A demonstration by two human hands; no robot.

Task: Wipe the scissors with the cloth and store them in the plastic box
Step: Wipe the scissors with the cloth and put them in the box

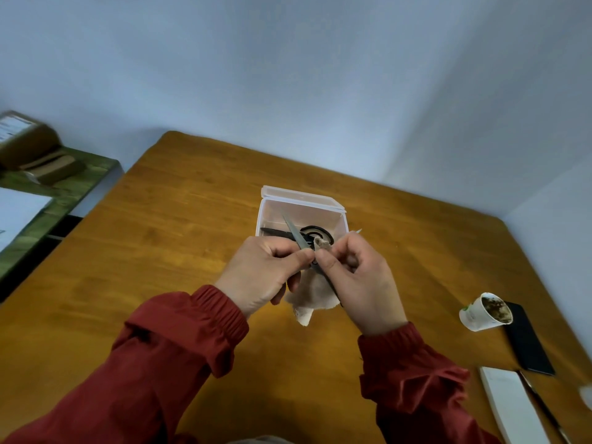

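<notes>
Head view looks steeply down, close over table.

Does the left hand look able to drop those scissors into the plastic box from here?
Probably yes: the plastic box stands open just beyond the left hand, nothing between; the scissors only need freeing from the cloth.

I see the plastic box mid-surface, scissors lying inside it. Just before it, my left hand and right hand meet on a second pair and the cloth. Far right sits a cup, a phone beside it.
</notes>
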